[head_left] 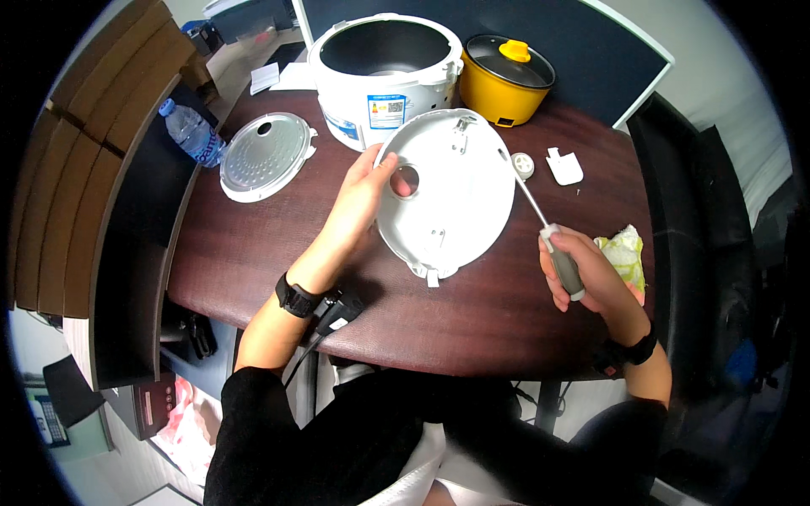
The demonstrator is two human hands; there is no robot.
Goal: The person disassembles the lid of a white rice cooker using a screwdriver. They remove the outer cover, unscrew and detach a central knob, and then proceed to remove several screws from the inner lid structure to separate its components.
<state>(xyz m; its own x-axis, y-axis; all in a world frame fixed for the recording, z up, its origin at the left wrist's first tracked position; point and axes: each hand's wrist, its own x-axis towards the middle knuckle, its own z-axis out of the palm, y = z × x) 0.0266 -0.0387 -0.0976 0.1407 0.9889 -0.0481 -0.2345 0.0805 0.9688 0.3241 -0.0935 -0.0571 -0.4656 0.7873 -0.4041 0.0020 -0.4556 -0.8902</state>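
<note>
My left hand grips the left edge of a round white plastic lid shell, fingers behind it and thumb on its near face. The shell is tilted up over the table, and a fingertip shows through its round hole. In my right hand is a screwdriver with a grey and white handle. Its metal shaft slants up and left, with the tip by the shell's upper right rim; whether it touches cannot be made out. A white rice cooker body without a lid stands just behind the shell.
A grey inner lid lies left on the brown table, near a water bottle. A yellow pot stands at the back. On the right are a small round white part, a white square piece and a crumpled wrapper.
</note>
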